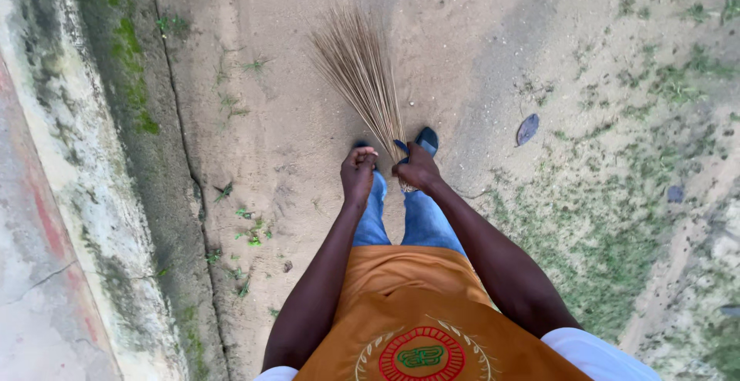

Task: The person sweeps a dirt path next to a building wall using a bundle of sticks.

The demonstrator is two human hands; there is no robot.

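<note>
1. Right hand (417,168) grips the bound end of a stick broom (361,80); its bristles fan out up and away over sandy ground (293,142).
2. Left hand (358,171) is closed in a fist just beside the broom's base; whether it touches the broom cannot be told.
3. A concrete kerb (69,196) bounds the left side; open sand and sparse grass (617,227) lie to the right.
4. The hands hide the broom's binding; only one blue shoe (427,139) tip shows.

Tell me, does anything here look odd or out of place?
Little stands out. The right hand grips the stick broom at its base; the left hand is fisted beside it. One dark dead leaf lies alone on the sandy ground.
</note>
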